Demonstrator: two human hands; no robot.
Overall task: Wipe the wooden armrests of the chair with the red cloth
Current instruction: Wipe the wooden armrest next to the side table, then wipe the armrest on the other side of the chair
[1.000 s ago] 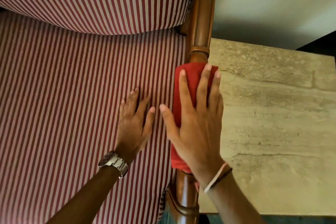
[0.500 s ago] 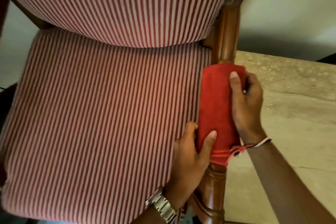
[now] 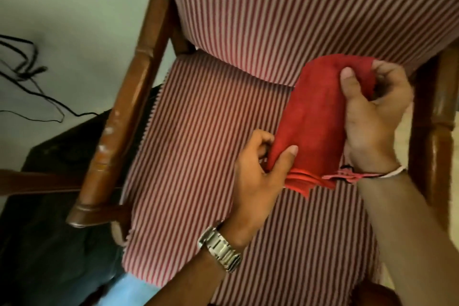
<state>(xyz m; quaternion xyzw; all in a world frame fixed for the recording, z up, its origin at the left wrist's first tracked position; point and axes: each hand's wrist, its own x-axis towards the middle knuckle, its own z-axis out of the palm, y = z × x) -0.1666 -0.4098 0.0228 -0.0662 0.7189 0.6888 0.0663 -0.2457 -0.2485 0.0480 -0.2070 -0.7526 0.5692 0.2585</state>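
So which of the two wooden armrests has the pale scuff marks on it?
The left armrest, bare and beside the dark cables: pale chipped spots along its top. The right armrest, behind the right hand, shows none.

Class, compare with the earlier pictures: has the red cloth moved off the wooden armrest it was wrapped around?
Yes. The red cloth now hangs between both hands over the striped seat, leftward of the right armrest it covered earlier.

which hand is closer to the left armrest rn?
Left. Left hand grips the red cloth's lower end over the seat; right hand holds its top, farther from the left armrest.
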